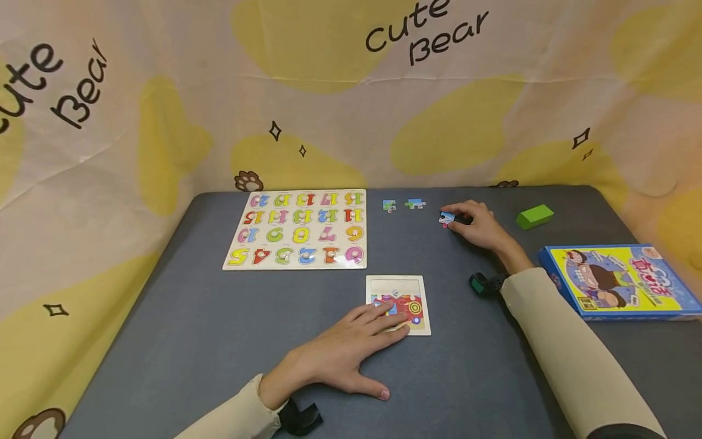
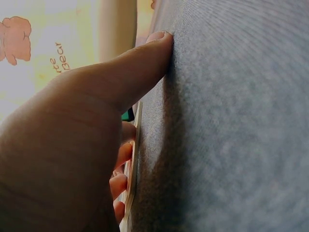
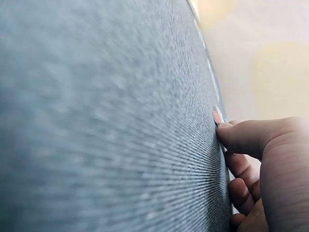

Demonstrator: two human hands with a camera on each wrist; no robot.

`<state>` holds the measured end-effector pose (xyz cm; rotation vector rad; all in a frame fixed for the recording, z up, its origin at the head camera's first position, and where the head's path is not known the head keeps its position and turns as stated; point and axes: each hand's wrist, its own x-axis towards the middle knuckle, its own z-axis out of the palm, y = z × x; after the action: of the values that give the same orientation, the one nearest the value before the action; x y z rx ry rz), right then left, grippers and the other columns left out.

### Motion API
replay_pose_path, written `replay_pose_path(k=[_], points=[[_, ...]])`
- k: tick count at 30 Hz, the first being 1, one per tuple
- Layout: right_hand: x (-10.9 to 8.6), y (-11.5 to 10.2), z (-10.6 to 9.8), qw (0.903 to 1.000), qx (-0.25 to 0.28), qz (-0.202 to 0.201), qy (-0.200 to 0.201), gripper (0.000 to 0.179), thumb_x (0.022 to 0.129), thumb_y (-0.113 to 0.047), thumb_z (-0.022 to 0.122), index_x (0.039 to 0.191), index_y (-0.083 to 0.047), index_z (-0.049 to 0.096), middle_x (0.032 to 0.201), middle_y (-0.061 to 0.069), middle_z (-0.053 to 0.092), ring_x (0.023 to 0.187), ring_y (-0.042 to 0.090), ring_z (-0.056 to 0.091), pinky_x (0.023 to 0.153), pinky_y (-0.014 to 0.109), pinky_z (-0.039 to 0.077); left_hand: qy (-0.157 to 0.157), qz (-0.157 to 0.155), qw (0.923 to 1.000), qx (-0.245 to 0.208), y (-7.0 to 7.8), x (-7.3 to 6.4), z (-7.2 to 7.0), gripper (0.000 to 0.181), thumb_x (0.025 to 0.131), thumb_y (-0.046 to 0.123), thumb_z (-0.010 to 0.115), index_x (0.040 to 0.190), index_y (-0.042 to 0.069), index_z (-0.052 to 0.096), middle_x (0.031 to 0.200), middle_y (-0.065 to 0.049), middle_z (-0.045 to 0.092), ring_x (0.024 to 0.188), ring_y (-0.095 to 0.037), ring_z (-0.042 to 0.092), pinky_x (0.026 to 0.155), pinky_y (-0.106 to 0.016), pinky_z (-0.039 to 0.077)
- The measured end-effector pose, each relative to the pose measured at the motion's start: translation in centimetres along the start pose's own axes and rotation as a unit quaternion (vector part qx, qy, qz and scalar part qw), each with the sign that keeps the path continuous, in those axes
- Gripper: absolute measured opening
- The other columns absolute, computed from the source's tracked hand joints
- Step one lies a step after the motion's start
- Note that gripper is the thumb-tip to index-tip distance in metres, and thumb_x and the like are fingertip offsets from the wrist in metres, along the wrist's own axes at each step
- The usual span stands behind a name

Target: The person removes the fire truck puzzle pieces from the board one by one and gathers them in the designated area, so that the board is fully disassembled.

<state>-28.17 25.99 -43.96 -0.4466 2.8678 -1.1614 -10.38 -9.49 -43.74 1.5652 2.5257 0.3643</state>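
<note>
My right hand (image 1: 478, 224) pinches a small blue jigsaw piece (image 1: 446, 218) between thumb and fingertips at the far side of the table. In the right wrist view, that piece (image 3: 217, 116) shows tilted at the thumb tip. My left hand (image 1: 359, 347) lies spread, its fingers over the lower left of a small puzzle board (image 1: 395, 283) with red and blue pieces fitted in its lower part. The left thumb (image 2: 149, 53) reaches out onto the table beside the board. Two loose jigsaw pieces, one green (image 1: 389, 205) and one blue (image 1: 415, 203), lie left of my right hand.
A board of colourful numbers (image 1: 296, 225) lies at the back left. To the right are a green block (image 1: 534, 216) and a blue and yellow box (image 1: 620, 280), close to my right forearm. A printed cloth (image 1: 329, 122) hangs behind the grey table (image 1: 219, 317).
</note>
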Motion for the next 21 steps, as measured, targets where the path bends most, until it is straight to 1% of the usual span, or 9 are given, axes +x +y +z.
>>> replay_pose_path(k=[5,8,13,16,18,21], points=[[0.9,0.2,-0.2,0.9999,-0.007,0.012,0.006,0.039,0.098,-0.008,0.062,0.137,-0.005,0.063,0.129,0.023,0.055,0.112,0.039,0.040,0.098,0.059,0.019,-0.004,-0.002,1.0000,0.000,0.0,0.0,0.0,0.098,0.086,0.071,0.064,0.163,0.024,0.027,0.170,0.008,0.023,0.160,-0.022,0.015,0.126,-0.044,0.021],[1.3,0.3,-0.2,0.9998,-0.011,0.018,0.003,0.039,0.098,-0.008,0.061,0.137,-0.006,0.063,0.129,0.023,0.055,0.111,0.038,0.039,0.098,0.059,0.018,-0.003,0.000,1.0000,0.001,0.0,0.0,0.0,0.098,0.086,0.071,0.065,0.163,0.023,0.027,0.170,0.007,0.023,0.160,-0.022,0.015,0.126,-0.044,0.021],[1.8,0.4,-0.6,0.9996,-0.019,0.022,-0.004,0.040,0.099,-0.008,0.059,0.140,-0.006,0.061,0.130,0.024,0.053,0.109,0.038,0.037,0.094,0.058,0.016,-0.001,0.002,1.0000,0.005,0.1,0.1,0.0,0.098,0.086,0.071,0.065,0.163,0.023,0.027,0.170,0.007,0.024,0.160,-0.022,0.015,0.126,-0.043,0.021],[1.8,0.5,-0.7,0.9996,-0.016,0.021,0.000,0.042,0.100,-0.008,0.058,0.142,-0.006,0.059,0.134,0.025,0.052,0.110,0.039,0.037,0.094,0.058,0.016,0.004,0.007,0.9999,0.009,0.1,0.0,0.1,0.098,0.086,0.071,0.064,0.163,0.023,0.027,0.170,0.006,0.024,0.160,-0.022,0.016,0.126,-0.044,0.022],[1.8,0.6,-0.6,0.9996,-0.005,0.027,0.011,0.042,0.100,-0.009,0.059,0.142,-0.005,0.058,0.138,0.024,0.051,0.114,0.040,0.038,0.097,0.058,0.016,0.009,0.010,0.9999,0.011,0.0,0.0,0.1,0.098,0.086,0.072,0.064,0.163,0.022,0.027,0.170,0.006,0.025,0.160,-0.022,0.016,0.125,-0.044,0.022],[1.7,0.8,-0.1,0.9979,0.014,0.036,0.052,0.041,0.099,-0.017,0.064,0.139,-0.006,0.061,0.140,0.023,0.052,0.119,0.041,0.040,0.101,0.060,0.017,0.013,0.012,0.9997,0.014,-0.1,0.0,0.3,0.099,0.086,0.072,0.064,0.163,0.021,0.028,0.170,0.005,0.025,0.159,-0.023,0.017,0.125,-0.045,0.023]])
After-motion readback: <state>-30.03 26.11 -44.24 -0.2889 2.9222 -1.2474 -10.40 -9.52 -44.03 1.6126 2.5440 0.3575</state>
